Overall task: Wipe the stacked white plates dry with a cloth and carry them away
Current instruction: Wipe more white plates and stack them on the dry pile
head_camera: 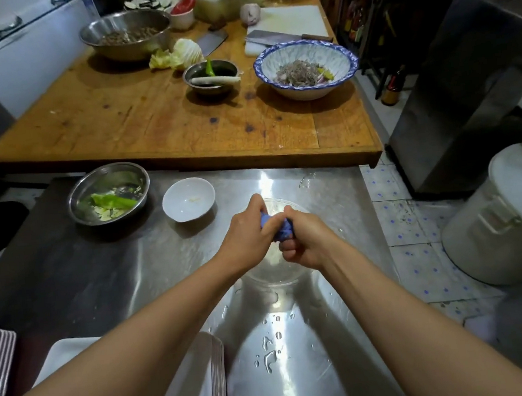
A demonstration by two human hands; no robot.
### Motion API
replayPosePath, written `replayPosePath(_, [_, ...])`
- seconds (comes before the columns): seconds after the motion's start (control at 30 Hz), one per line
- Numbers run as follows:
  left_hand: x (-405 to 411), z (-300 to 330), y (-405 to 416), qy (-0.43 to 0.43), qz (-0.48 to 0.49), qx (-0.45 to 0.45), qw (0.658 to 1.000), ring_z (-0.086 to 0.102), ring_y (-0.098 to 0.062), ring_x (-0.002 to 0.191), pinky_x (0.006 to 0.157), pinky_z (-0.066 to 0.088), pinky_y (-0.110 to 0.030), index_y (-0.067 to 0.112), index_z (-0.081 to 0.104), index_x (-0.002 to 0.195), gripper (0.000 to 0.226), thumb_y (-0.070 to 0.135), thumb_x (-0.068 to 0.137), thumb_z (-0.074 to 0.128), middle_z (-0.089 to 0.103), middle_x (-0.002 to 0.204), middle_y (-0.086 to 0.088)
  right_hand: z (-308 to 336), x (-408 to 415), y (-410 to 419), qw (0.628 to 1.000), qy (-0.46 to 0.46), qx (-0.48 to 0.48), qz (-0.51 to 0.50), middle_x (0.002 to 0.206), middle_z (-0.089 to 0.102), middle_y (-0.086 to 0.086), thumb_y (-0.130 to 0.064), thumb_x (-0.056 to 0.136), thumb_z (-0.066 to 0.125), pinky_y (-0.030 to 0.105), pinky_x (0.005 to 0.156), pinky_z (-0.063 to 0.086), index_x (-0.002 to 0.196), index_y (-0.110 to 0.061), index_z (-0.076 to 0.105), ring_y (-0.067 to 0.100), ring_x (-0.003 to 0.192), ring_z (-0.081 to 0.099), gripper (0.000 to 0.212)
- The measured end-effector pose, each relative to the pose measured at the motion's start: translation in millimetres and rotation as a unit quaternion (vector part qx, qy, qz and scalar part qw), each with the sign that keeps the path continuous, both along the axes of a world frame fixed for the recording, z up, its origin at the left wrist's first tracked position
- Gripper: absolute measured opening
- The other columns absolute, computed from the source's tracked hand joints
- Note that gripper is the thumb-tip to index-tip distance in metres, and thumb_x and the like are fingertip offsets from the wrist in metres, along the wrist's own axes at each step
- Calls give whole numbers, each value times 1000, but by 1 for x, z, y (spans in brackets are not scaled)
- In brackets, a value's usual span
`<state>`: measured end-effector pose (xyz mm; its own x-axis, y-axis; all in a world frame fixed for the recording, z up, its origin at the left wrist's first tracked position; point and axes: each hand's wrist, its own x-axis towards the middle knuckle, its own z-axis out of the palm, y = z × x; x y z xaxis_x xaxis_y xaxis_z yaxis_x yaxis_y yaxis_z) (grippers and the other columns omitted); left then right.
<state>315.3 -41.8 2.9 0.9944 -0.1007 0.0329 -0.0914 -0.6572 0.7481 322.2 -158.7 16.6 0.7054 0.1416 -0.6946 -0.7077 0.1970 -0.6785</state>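
Over the clear bowl, left hand and right hand both grip the cloth, twisting. Wring hard before wiping; plates wait nearer.

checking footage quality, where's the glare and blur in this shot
Head view: overhead light glares in a bright streak on the wet steel counter; both hands wringing the blue cloth are slightly motion-blurred; wide-angle lens bows the wooden table edges.

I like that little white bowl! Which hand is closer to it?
Left. The left hand is just right of the small white bowl and a bit nearer the person, gripping the blue cloth. The right hand grips the cloth's other end, farther right.
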Motion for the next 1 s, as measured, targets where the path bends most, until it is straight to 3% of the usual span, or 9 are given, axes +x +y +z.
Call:
replayPosePath(0.1, [1,7,-1,182,91,-204,958,37,-13,43,42,28,-22,15,37,78,24,29,95,46,47,55,-5,9,-6,-1,996,-82,-28,31,56,43,4,-32,101,30,21,45,27,82,-14,45,11,45,34,29])
replayPosePath(0.17, [3,16,2,317,139,-377,859,28,-7,32,33,20,-15,14,42,74,26,24,98,40,38,44,1,13,-14,-2,973,-191,-102,80,75,54,9,-30,100,32,24,49,36,102,-11,51,12,55,45,26])
replayPosePath(0.27, [6,34,10,480,134,-531,686,25,-4,25,25,14,-14,8,54,53,41,18,91,42,33,39,4,8,-28,-8,888,-384,-213,137,110,56,-1,-36,98,42,21,73,45,130,-31,41,7,83,55,32])
replayPosePath(0.4, [3,48,15,536,121,-563,617,26,-6,23,24,17,-17,4,51,44,50,21,91,46,32,37,3,1,-34,-17,738,-572,-311,178,116,39,-5,-53,90,50,10,85,38,138,-45,23,0,97,46,56])
replayPosePath(0.57, [-7,52,17,579,65,-501,640,24,-8,24,30,15,-15,13,44,48,45,30,90,42,28,35,4,5,-20,-15,692,-600,-362,170,91,46,-3,-49,89,43,29,65,39,105,-9,51,13,75,45,43])
replayPosePath(0.67, [-11,50,2,488,137,-418,754,19,-7,27,32,13,-10,18,34,51,41,20,92,37,24,37,5,1,-23,-4,706,-561,-416,117,65,47,1,-47,92,49,37,55,37,82,-10,42,24,58,44,38])
replayPosePath(0.83, [-14,43,-17,141,121,-22,982,37,-13,53,42,24,-22,11,41,63,32,4,93,35,44,65,-2,9,-16,13,864,-374,-337,27,44,44,-6,-27,94,41,30,56,32,47,-21,43,13,51,41,48])
replayPosePath(0.9, [-11,40,-17,35,73,177,981,44,-17,74,58,23,-23,4,50,82,18,3,94,37,45,88,-5,14,-9,15,922,-282,-265,30,34,38,-10,-19,92,40,25,48,25,41,-20,41,13,44,33,51])
replayPosePath(1.0, [-4,32,-18,-29,39,246,968,48,-21,85,60,23,-26,8,49,101,15,6,96,35,50,104,-8,18,-4,12,970,-153,-184,41,35,33,-6,-12,88,36,19,44,17,51,-17,35,14,37,23,37])
